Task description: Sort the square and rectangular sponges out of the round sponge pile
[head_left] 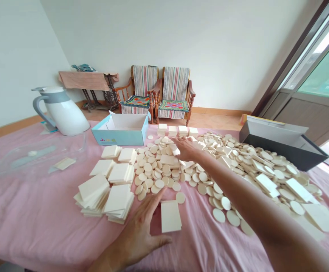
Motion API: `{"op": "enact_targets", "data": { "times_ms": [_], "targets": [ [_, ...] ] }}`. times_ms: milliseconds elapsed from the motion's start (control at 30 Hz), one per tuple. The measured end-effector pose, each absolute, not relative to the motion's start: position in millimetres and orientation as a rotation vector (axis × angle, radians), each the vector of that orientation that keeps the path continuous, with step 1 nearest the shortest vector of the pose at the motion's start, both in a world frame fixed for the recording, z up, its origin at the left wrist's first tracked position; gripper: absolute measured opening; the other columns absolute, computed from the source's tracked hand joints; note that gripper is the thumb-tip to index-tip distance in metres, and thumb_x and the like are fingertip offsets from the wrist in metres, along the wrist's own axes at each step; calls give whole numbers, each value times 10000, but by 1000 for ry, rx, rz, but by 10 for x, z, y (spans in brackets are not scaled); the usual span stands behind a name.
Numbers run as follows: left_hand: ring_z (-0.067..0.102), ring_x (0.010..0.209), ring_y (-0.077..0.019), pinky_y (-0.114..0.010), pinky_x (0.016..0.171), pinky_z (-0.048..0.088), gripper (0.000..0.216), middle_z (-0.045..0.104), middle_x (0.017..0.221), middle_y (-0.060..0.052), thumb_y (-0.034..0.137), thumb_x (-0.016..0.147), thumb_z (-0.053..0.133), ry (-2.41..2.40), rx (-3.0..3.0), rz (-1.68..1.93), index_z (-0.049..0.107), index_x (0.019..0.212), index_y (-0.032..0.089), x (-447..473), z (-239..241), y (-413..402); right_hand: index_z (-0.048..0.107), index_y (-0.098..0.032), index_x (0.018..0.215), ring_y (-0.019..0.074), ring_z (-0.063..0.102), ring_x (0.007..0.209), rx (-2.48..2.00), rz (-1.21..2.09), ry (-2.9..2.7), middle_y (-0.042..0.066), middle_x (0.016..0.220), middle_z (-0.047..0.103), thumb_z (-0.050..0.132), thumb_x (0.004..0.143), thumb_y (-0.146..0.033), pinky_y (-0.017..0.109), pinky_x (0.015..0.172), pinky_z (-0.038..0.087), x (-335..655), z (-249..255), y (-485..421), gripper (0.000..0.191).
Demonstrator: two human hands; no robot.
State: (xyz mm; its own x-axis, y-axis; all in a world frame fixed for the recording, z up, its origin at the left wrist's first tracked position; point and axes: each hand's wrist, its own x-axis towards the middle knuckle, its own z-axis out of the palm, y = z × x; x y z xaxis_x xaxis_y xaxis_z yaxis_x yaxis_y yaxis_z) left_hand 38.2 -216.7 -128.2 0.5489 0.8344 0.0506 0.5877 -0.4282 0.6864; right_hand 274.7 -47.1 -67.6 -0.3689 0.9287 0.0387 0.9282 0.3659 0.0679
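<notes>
Our left hand (140, 224) grasps nothing: it is just left of the near stack (170, 217) of pale rectangles, with thumb and fingers spread in a wide C. The thumb points toward the stack's near edge and the fingers reach past its far left corner; whether the thumb touches, we cannot tell. Closing hard could skew the near stack, since its pieces seem held only by their own weight, and could catch the single disc (180, 197) just beyond it. Swinging the hand left could tip the uneven stack (92, 192), whose edges are fanned.

Our right hand (186, 148) is well beyond the near stack, palm down over the heap of loose pieces (149, 185), its forearm slanting in from the right. Pale pieces show at the fingertips, but we cannot tell whether it grips any. Dragging that forearm low could scatter discs right of the near stack; a tug on the wrinkled pink cloth (53, 211) could unsettle everything.

Farther out, the light-blue box (119, 136) stands beyond and left of the near stack, the black box (283, 149) beyond and right.
</notes>
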Motion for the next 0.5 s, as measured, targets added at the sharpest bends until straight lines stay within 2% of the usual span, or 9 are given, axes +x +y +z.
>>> {"op": "enact_targets", "data": {
  "times_ms": [133, 300, 400, 500],
  "targets": [
    [411, 1316, -285, -484, 1084, 359, 1034, 413, 1472, -47, 352, 712, 780, 1170, 2161, 538, 98, 1489, 382, 391, -1304, -2162, 350, -137, 1377, 325, 477, 1136, 1738, 188, 2596, 187, 1243, 534, 702, 723, -291, 436, 914, 355, 2750, -618, -477, 759],
    [457, 1271, -275, -463, 1062, 387, 999, 484, 1409, -45, 340, 723, 772, 1175, 2198, 567, 128, 1486, 375, 431, -1293, -2153, 506, -79, 1201, 297, 537, 1016, 1813, 370, 2462, 186, 1139, 562, 651, 728, -192, 398, 877, 372, 2823, -441, -697, 508],
    [472, 1259, -274, -462, 1058, 391, 972, 498, 1397, -50, 327, 732, 764, 1178, 2224, 604, 150, 1484, 364, 445, -1295, -2153, 571, -73, 1080, 316, 518, 1020, 1896, 416, 2398, 200, 1090, 561, 622, 746, -237, 409, 857, 374, 2871, -368, -956, 376],
    [484, 1250, -273, -451, 1056, 396, 942, 511, 1387, -52, 275, 725, 766, 1182, 2243, 654, 200, 1476, 346, 450, -1301, -2162, 587, -90, 1020, 309, 511, 997, 1977, 453, 2407, 188, 1056, 559, 590, 759, -289, 412, 838, 384, 2883, -358, -1263, 329]
  ]
}}
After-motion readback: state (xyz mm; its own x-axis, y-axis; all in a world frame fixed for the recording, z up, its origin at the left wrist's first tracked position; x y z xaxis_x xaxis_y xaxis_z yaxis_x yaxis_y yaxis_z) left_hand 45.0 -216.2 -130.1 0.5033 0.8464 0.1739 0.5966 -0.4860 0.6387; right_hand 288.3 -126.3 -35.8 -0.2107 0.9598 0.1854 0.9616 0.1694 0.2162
